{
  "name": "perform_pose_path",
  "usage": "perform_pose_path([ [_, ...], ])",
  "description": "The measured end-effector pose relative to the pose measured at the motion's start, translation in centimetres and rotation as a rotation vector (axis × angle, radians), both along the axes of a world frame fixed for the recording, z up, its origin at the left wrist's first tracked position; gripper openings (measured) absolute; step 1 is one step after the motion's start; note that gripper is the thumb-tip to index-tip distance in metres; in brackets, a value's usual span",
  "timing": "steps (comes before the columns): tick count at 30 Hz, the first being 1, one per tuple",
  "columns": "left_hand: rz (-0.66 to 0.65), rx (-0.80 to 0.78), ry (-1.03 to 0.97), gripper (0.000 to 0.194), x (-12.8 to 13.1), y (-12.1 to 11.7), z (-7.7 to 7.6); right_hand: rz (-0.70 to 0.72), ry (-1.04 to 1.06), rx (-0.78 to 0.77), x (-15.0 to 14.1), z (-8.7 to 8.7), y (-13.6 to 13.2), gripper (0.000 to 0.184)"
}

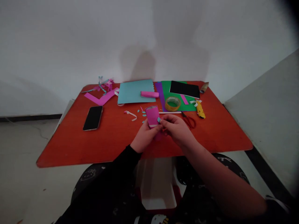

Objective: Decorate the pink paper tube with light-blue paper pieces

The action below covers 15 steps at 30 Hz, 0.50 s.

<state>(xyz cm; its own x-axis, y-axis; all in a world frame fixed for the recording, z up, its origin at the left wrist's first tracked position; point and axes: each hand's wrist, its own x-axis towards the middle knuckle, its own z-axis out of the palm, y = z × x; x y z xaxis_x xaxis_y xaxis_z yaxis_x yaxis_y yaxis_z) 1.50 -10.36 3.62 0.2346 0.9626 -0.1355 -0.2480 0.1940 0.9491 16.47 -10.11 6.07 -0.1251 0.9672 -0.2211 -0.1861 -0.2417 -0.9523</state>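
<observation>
My left hand (146,134) is wrapped round the lower part of a pink paper tube (152,115), held tilted above the near half of the table. Fingertips of my right hand (174,127) pinch a small light-blue paper piece (158,119) against the tube's right side. The tube's top end is open, and a pale band shows near its bottom. Beyond my left hand lie several small blue paper leaves (144,115). Close to my right hand rest scissors (190,121) with dark red handles and a white stick (170,112).
On the red table (70,143) lie a phone (92,118), pink paper strips (100,99), shredded paper (106,84), a blue sheet (130,91) with a pink roll (149,94), green paper (165,85), a tape roll (173,108), a black tablet-like slab (184,89) and a yellow object (200,109).
</observation>
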Motion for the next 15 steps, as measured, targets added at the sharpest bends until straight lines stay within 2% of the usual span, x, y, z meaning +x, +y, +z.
perform_pose_path([
  [6, -0.011, 0.014, 0.015, 0.045, -0.03, -0.07, 0.14, -0.017, -0.001, -0.006, -0.04, -0.10, -0.04, 0.034],
  [15, -0.028, 0.013, 0.030, 0.054, 0.14, -0.33, -0.27, -0.038, -0.009, 0.018, -0.31, -0.20, -0.05, 0.035],
])
